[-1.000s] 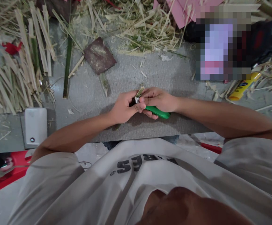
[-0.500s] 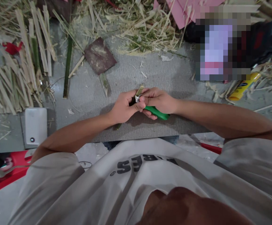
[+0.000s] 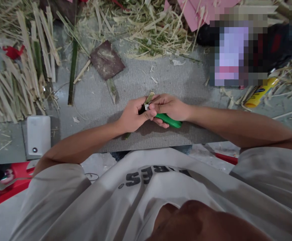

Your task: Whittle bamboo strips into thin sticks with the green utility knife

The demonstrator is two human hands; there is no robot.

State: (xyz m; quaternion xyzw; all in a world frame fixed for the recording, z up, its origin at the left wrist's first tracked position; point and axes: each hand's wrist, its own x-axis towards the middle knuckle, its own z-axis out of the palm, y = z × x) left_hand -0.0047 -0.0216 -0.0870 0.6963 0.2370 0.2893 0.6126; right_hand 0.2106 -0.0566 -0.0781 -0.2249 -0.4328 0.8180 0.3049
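My left hand (image 3: 132, 115) is closed around a bamboo strip (image 3: 150, 97). The strip's pale tip pokes out above the fingers, and its green lower end shows below the wrist near the table's front edge. In my right hand (image 3: 174, 107) is a green-handled utility knife (image 3: 170, 121), its handle running down to the right under the palm. The knife's metal head meets the strip between both hands, where the thumbs come close together. Fingers hide most of the blade, so the exact contact cannot be made out.
Bamboo sticks (image 3: 8, 87) lie piled at the left, with shavings (image 3: 151, 33) across the back. A brown square piece (image 3: 107, 60) lies beyond my hands. A white phone-like device (image 3: 38, 135) rests at the left edge, a yellow tube (image 3: 261, 93) at the right.
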